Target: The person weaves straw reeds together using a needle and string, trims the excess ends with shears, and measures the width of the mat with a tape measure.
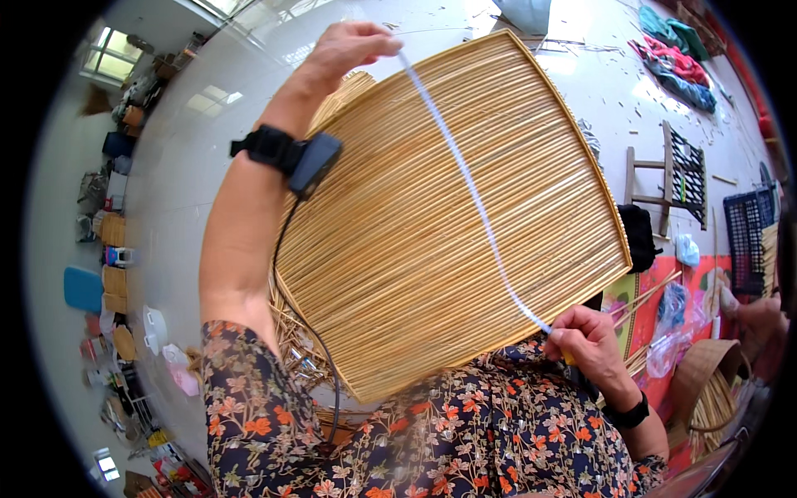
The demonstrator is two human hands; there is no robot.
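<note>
A large rectangular woven straw panel (pixel 448 207) with a raised rim lies tilted across my lap. A narrow white tape, probably a measuring tape (pixel 466 176), runs over it from the far edge to the near right corner, curving slightly. My left hand (pixel 353 50) is raised beyond the panel's far edge, pinching one end of the tape. My right hand (pixel 588 342) pinches the other end beside the near right corner. A small yellow piece (pixel 569 357) shows beneath the right fingers; most of it is hidden.
Loose cut straw (pixel 303 349) lies under the panel's left side. At right stand a small folding stool (pixel 668 178), a dark plastic crate (pixel 745 241) and a woven basket (pixel 706 390) with straw. Another person's hand (pixel 757 328) is at the far right. Cloths (pixel 677 62) lie on the floor.
</note>
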